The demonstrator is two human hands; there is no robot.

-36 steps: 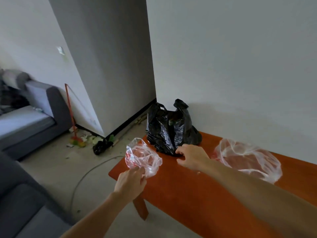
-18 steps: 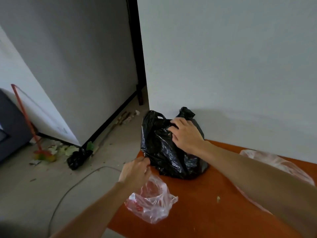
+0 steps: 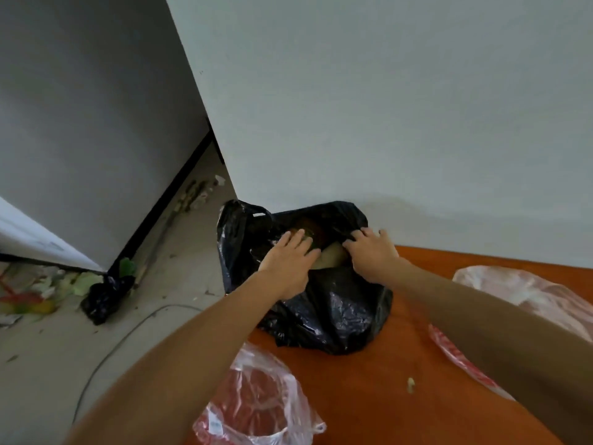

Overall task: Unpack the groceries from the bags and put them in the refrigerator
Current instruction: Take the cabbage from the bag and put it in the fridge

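A black plastic bag [image 3: 333, 309] stands open at the far left end of the orange table [image 3: 378, 396], against the wall. My left hand [image 3: 288, 261] reaches into its mouth with straight fingers and holds nothing. My right hand [image 3: 372, 255] curls its fingers over the bag's right rim and holds it apart. Inside the opening I see a dark round item [image 3: 313, 231] and a pale item [image 3: 333, 258], both partly hidden. An empty clear bag with red print [image 3: 256, 409] lies at the table's near left edge.
A second clear bag [image 3: 529, 297] lies on the table at the right, behind my right forearm. A tall grey panel [image 3: 96, 123] stands at the left. On the floor are a small black bag [image 3: 102, 297], scraps and a cable [image 3: 128, 332].
My left hand let go of the clear bag, which now lies on the table, and moved into the black bag. My right hand shifted to the rim and pulled the bag open.
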